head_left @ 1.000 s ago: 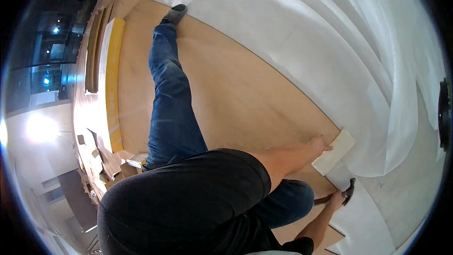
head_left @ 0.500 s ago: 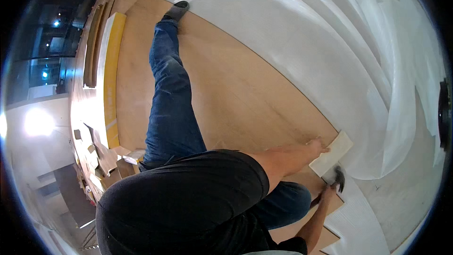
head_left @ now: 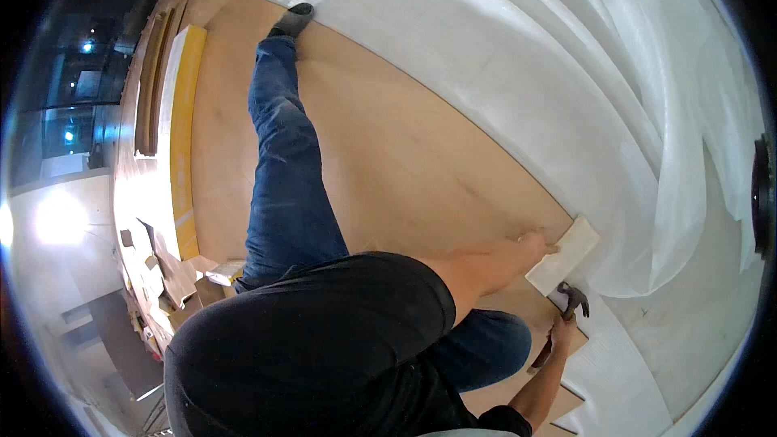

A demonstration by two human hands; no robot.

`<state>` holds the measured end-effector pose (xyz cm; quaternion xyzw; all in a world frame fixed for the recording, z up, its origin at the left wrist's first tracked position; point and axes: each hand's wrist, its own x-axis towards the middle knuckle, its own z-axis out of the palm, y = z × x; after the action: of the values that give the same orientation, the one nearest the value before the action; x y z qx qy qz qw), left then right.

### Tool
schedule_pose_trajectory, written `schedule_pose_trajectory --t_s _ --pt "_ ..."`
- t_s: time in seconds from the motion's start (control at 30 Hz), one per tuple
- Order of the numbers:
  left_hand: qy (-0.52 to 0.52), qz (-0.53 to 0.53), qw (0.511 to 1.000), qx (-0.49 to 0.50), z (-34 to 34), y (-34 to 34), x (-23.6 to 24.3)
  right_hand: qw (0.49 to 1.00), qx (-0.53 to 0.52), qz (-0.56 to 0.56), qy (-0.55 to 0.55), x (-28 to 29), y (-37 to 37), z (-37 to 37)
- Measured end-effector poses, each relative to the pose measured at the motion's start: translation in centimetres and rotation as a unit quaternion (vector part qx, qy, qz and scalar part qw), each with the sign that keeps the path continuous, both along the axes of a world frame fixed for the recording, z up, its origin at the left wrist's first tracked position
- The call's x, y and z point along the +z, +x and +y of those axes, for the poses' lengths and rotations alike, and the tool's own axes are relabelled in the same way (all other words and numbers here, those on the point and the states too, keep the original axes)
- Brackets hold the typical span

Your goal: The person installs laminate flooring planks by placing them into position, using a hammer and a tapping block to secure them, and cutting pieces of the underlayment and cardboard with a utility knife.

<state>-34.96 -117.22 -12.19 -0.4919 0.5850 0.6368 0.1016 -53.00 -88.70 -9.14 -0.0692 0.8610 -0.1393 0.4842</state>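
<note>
Right hand closed round hammer, its head near the pale block; left hand at block, grip cannot be told; block lies along brown flooring's edge, beside white underlay.

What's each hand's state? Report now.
Left hand: at the pale block; whether open or closed cannot be told.
Right hand: closed, holding the hammer.
</note>
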Motion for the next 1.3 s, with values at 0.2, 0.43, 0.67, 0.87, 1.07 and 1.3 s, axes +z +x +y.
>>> schedule_pose_trajectory --t_s 0.2,0.43,0.67,0.87,1.07,1.3 --pt "0.079 0.019 0.989 -0.127 -2.7 -2.3 -1.9 0.979 -0.028 0.147 -0.142 -6.2 -0.2 2.0" --pt "-0.273 0.066 0.9 -0.334 -2.3 5.8 -0.9 0.971 -0.163 0.086 -0.153 -1.4 6.2 -2.7" --pt "-0.415 -0.063 0.833 -0.36 -18.9 32.6 8.6 0.949 -0.084 0.056 -0.3 -1.7 11.9 -10.5" --pt "-0.553 -0.344 0.755 0.071 -19.8 57.5 37.8 0.938 0.095 0.318 -0.1 -7.2 6.4 -11.5" --pt "-0.429 -0.38 0.721 0.389 0.8 78.0 36.7 0.949 0.138 0.285 0.001 1.6 12.1 -14.5" --pt "-0.172 -0.465 0.78 0.381 24.9 71.3 30.0 0.906 0.23 0.352 -0.037 1.1 13.3 -16.0"
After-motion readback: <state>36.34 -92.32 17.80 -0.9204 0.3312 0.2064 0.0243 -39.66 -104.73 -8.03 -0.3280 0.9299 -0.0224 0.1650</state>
